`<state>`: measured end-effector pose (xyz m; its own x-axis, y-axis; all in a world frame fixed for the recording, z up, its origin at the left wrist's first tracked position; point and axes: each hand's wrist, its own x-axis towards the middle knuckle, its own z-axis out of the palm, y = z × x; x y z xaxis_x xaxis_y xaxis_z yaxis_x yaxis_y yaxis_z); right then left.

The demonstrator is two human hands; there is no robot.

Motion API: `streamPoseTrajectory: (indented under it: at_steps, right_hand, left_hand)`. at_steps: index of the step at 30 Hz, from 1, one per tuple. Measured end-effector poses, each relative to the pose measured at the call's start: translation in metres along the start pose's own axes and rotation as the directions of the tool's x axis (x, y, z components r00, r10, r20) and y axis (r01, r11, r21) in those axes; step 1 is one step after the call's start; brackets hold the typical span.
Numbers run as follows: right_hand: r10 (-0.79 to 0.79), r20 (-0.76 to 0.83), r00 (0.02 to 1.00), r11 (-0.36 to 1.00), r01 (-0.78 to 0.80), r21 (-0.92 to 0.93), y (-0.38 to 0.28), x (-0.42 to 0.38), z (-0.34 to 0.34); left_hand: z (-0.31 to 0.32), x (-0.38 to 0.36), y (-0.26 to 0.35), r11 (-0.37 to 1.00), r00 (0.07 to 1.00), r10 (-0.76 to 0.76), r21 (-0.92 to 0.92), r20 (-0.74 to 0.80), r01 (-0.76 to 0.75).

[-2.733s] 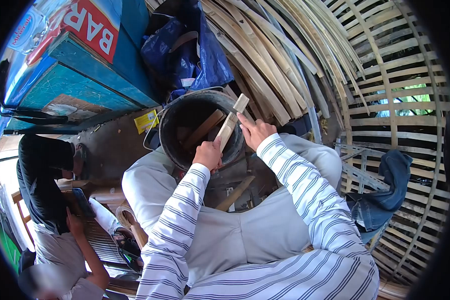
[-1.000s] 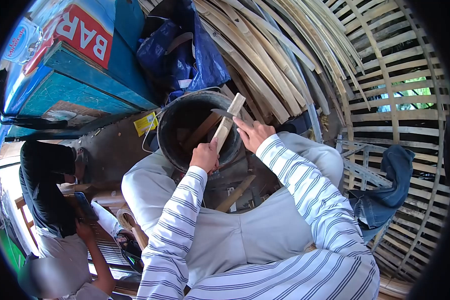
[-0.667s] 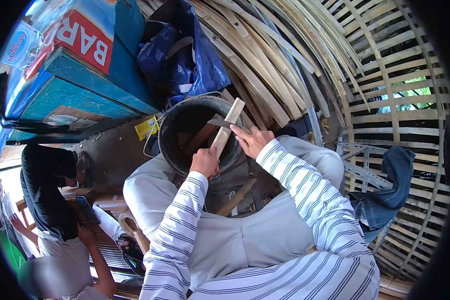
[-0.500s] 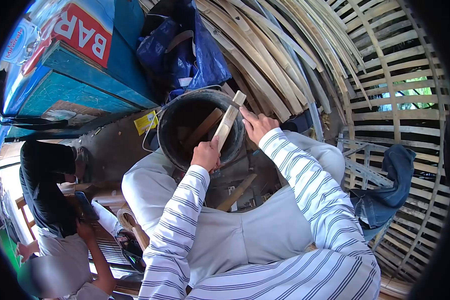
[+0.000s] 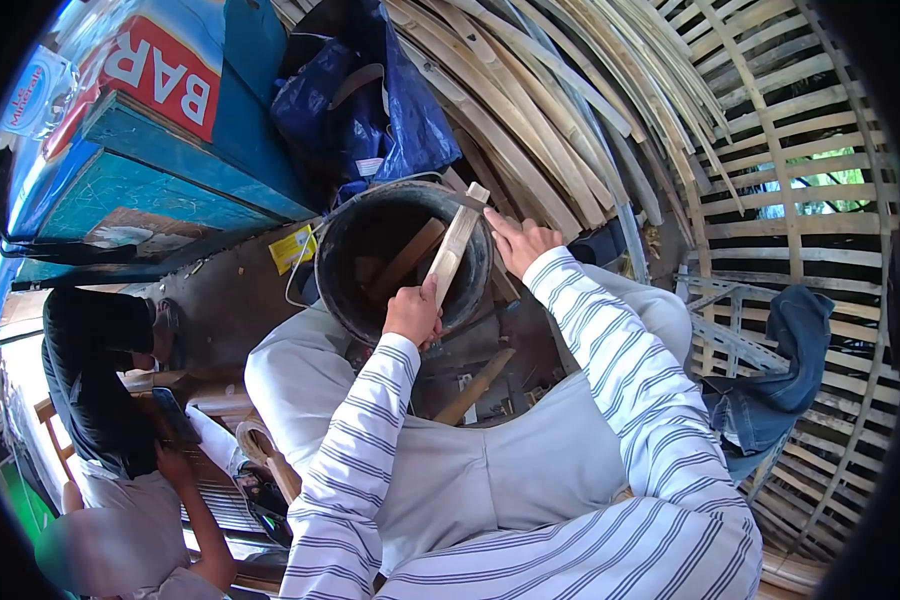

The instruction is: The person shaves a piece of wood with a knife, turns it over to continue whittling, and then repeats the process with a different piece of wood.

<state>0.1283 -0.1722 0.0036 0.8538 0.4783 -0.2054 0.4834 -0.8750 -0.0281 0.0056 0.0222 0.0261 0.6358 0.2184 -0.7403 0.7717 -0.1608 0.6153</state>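
My left hand [image 5: 413,315] is wrapped round the lower end of a pale wooden strip [image 5: 453,252], which slants up over a round dark bucket [image 5: 328,262]. Near the strip's upper end, my right hand [image 5: 523,243] is closed on a thin dark blade [image 5: 471,204] that lies across the wood. Its handle is hidden in my fingers, and the index finger points along the blade. Inside the bucket leans a brown wooden piece [image 5: 410,255].
Long bamboo strips [image 5: 530,110] lie beyond the bucket, beside a blue tarp bag [image 5: 410,130]. A teal cabinet [image 5: 190,165] stands at the left. Below it sits another person [image 5: 120,490] near a phone [image 5: 175,414]. Jeans [image 5: 785,370] hang at the right by a slatted wall.
My right hand and the blade have shifted slightly to the right. My left hand still holds the strip in nearly the same place.
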Motion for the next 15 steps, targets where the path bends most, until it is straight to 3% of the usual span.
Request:
streamPoseTrajectory:
  at_steps: [4, 5, 7, 9, 13, 15]
  right_hand:
    - [-0.196, 0.097, 0.976, 0.981, 0.196, 0.004, -0.025, -0.026, -0.019]
    - [-0.228, 0.015, 0.973, 0.974, 0.229, -0.006, -0.025, -0.029, -0.013]
    - [-0.065, -0.039, 0.997, 0.998, 0.065, -0.012, -0.017, -0.011, -0.005]
    - [0.026, 0.030, 0.999, 0.998, -0.028, 0.056, -0.007, 0.004, -0.006]
    - [-0.165, 0.084, 0.983, 0.986, 0.163, 0.020, -0.028, -0.017, -0.015]
    - [-0.103, -0.033, 0.994, 0.995, 0.104, 0.005, -0.017, -0.006, -0.005]
  left_hand:
    - [-0.002, 0.004, -0.007, 0.999, 1.000, -0.024, 0.036, 0.004, 0.024]
    - [-0.002, 0.006, -0.005, 0.999, 1.000, -0.013, 0.041, -0.008, 0.014]
    - [0.000, 0.002, -0.006, 0.998, 1.000, -0.014, 0.054, -0.016, 0.015]
    - [0.001, -0.001, -0.007, 0.999, 1.000, -0.012, 0.042, -0.013, 0.012]
    - [-0.001, 0.003, -0.004, 0.998, 1.000, -0.027, 0.051, 0.007, 0.027]
    - [-0.002, 0.002, -0.004, 0.998, 0.999, -0.036, 0.052, 0.022, 0.035]
